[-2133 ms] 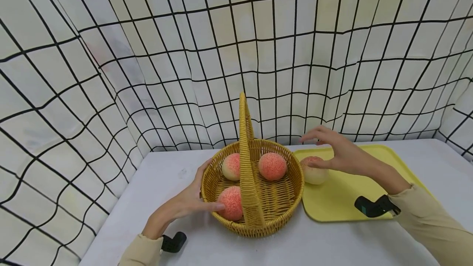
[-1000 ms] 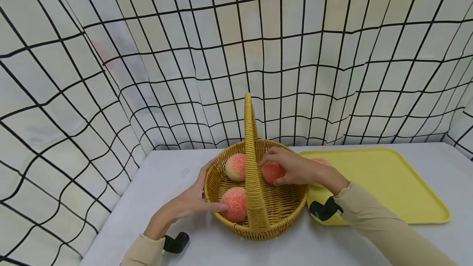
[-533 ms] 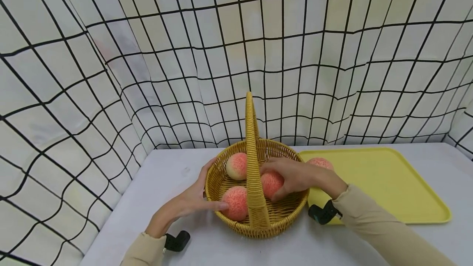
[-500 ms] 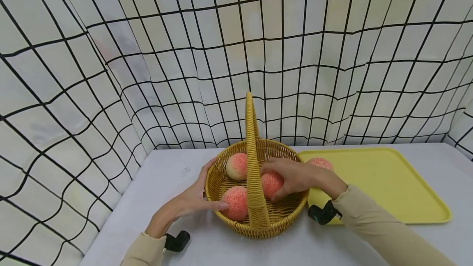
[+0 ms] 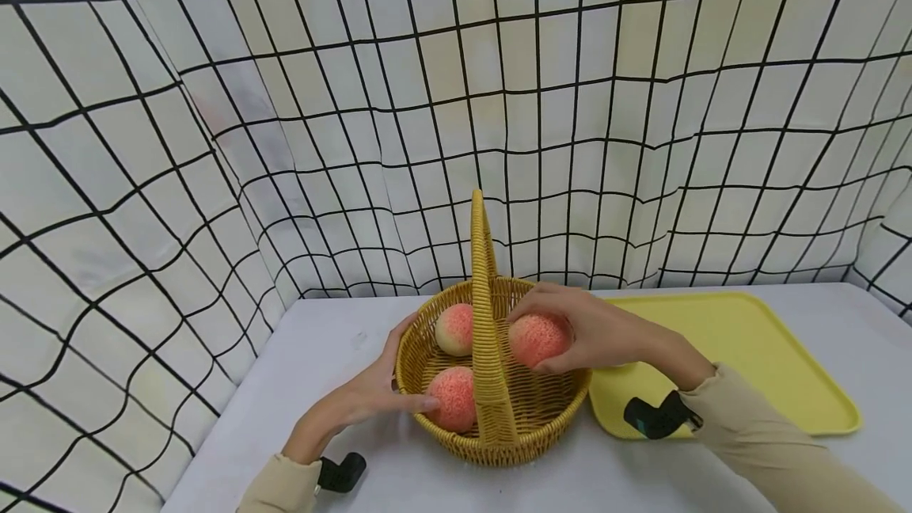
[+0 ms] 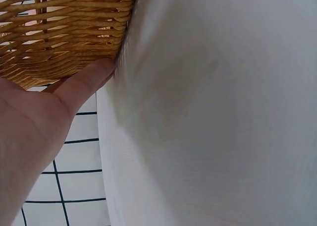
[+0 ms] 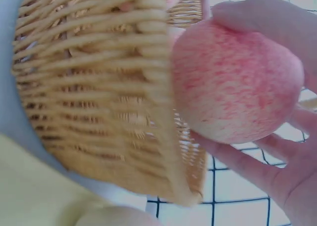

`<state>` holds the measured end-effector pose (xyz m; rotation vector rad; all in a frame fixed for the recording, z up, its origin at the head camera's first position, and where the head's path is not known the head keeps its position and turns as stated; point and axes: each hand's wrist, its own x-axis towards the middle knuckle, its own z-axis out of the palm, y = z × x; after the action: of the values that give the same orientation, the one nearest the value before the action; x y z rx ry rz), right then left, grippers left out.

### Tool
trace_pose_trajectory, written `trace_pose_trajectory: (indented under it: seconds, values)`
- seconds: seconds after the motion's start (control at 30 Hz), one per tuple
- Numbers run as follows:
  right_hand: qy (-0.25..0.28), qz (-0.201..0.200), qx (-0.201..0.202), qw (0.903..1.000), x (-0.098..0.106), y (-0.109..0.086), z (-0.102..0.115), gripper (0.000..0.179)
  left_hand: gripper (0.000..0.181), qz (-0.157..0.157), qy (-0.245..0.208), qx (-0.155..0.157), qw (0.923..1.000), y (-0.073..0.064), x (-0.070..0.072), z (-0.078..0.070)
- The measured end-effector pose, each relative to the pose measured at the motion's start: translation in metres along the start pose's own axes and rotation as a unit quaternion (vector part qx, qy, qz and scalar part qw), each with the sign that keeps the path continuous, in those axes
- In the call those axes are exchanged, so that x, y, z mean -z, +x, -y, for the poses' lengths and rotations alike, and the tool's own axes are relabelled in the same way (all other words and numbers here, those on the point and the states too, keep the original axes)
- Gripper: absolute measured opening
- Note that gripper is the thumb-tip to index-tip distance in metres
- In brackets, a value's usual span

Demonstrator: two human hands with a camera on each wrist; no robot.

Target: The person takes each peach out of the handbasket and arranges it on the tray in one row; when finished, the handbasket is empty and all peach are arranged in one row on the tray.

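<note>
My right hand (image 5: 594,331) grips a red-speckled peach (image 5: 539,340), raised above the right half of the wicker basket (image 5: 530,450). In the right wrist view, thumb and fingers spread round this peach, close beside the basket's rim. My left hand (image 5: 378,390) holds the basket's left side: its fingers lie along the outer wall, and the thumb reaches over the rim onto a pink peach (image 5: 453,400). Behind that one sits a cream-and-pink peach (image 5: 454,330), partly hidden by the basket's handle (image 5: 487,339).
Right of the basket lies a yellow tray (image 5: 748,362). Part of another pale peach (image 7: 119,217) shows on it at the bottom of the right wrist view. Both stand on a white-covered table (image 5: 335,339), with a black-gridded white curtain (image 5: 541,117) behind.
My right hand went from beside the peach on the tray into the basket, took hold of the right-hand peach and raised it. My left hand kept its place on the basket.
</note>
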<state>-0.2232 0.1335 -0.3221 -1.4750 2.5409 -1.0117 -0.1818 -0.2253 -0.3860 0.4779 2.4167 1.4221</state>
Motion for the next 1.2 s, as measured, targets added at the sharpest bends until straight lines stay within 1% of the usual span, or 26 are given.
trace_pose_trajectory:
  seconds: [0.07, 0.2, 0.33, 0.43, 0.53, 0.67, 0.77, 0.87, 1.03, 1.2]
  values:
    - [0.014, -0.020, 0.008, 0.9997, 0.008, -0.008, 0.000, 0.054, 0.131, 0.002, 0.000, 0.000, 1.0000, 0.000, 0.000, 0.001]
    - [0.031, -0.046, 0.006, 0.9984, 0.024, -0.031, 0.001, 0.055, 0.131, 0.005, -0.003, 0.004, 1.0000, 0.002, -0.001, 0.001]
    - [0.022, -0.069, 0.000, 0.9974, 0.039, -0.059, -0.001, 0.057, 0.131, 0.006, -0.007, 0.008, 0.9999, 0.002, -0.002, 0.001]
    - [0.012, -0.084, -0.003, 0.9964, 0.048, -0.081, -0.007, 0.060, 0.131, 0.005, -0.009, 0.007, 0.9999, 0.002, -0.001, 0.001]
    - [-0.008, -0.100, -0.021, 0.9948, 0.055, -0.100, -0.018, 0.063, 0.131, 0.004, -0.006, 0.006, 1.0000, 0.002, -0.001, 0.001]
    - [-0.034, -0.119, -0.046, 0.9913, 0.061, -0.119, -0.037, 0.065, 0.131, 0.003, -0.003, 0.006, 1.0000, 0.001, -0.001, 0.000]
    - [-0.044, -0.123, -0.062, 0.9895, 0.062, -0.128, -0.053, 0.064, 0.131, 0.002, -0.006, 0.003, 1.0000, 0.000, 0.000, 0.000]
    - [-0.053, -0.118, -0.077, 0.9887, 0.060, -0.136, -0.069, 0.062, 0.131, 0.003, -0.007, 0.001, 1.0000, 0.000, 0.000, 0.000]
    - [-0.071, -0.108, -0.077, 0.9886, 0.051, -0.143, -0.089, 0.062, 0.130, 0.007, -0.013, -0.002, 0.9999, 0.001, -0.001, 0.001]
    - [-0.082, -0.110, -0.069, 0.9882, 0.042, -0.142, -0.102, 0.061, 0.129, 0.008, -0.012, -0.005, 0.9999, 0.001, -0.001, 0.002]
